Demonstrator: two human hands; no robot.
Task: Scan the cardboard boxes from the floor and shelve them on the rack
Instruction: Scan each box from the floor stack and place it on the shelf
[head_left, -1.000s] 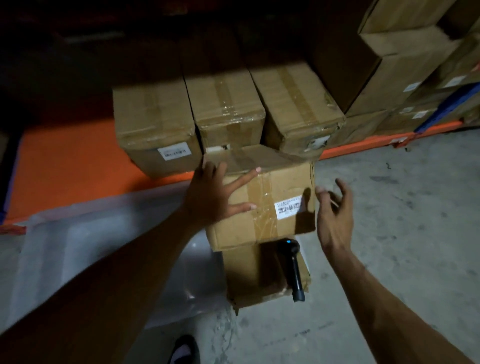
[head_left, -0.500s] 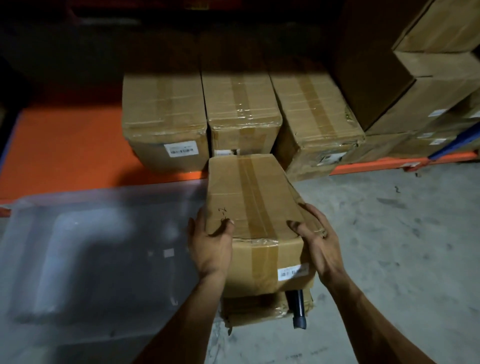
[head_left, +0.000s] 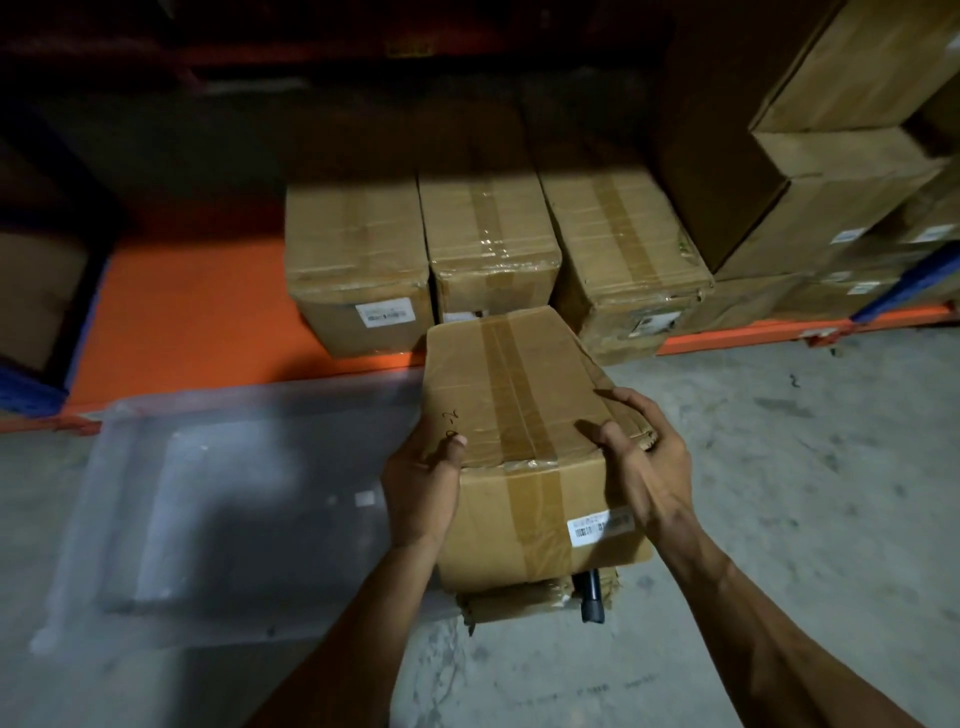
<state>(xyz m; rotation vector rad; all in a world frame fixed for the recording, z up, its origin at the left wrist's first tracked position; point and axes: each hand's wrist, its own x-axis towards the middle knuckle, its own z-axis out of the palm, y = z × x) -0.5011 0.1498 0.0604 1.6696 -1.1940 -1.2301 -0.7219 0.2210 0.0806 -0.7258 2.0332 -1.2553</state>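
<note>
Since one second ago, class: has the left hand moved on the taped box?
Yes. The left hand went from the label face to the box's left side, thumb on top, farther from the shelved boxes.

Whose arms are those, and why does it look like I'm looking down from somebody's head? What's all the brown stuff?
The camera is worn on a person's head, so you see what they see, looking down at their own arms. The left hand and the right hand grip a taped cardboard box, one on each side. It has a white barcode label on its front. Under it sits another box, with a black scanner handle poking out. The three boxes behind are already on the orange rack shelf. On the grey floor to the left lies a see-through plastic lid or tub; I can't tell which. It is dim there.
</note>
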